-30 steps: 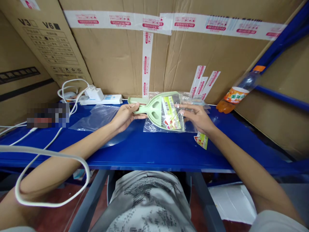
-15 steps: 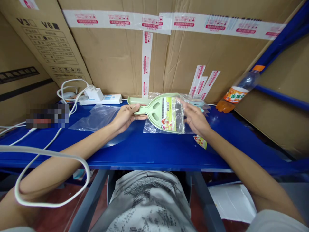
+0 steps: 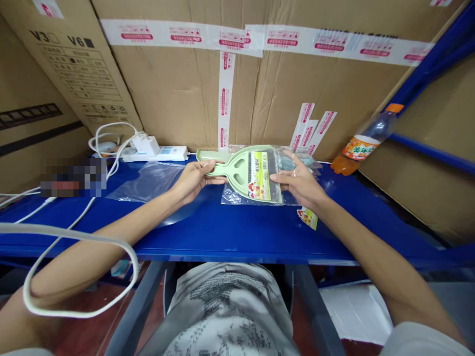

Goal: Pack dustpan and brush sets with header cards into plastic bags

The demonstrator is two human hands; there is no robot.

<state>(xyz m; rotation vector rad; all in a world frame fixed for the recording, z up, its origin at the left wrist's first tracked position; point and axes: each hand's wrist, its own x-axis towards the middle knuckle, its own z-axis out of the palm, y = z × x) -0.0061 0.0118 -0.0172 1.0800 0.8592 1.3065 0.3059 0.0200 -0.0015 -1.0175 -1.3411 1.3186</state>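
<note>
My left hand is closed round the handle of a light green dustpan, held flat above the blue table with its wide end pointing right. A yellow and white printed card lies over the pan. Clear plastic film shows around the pan. By the wide end is my right hand, its fingers apart and its thumb at the pan's edge. Behind the handle lies another light green piece, partly hidden. Bluish items in clear film lie behind my right hand.
A clear bag and a loose printed card lie on the blue table. A power strip with white cables stands back left. An orange drink bottle leans at right. Large cardboard boxes form the back.
My right hand has shifted slightly, its thumb now at the pan's wide edge and its fingers more spread. My left hand keeps its hold on the handle.
</note>
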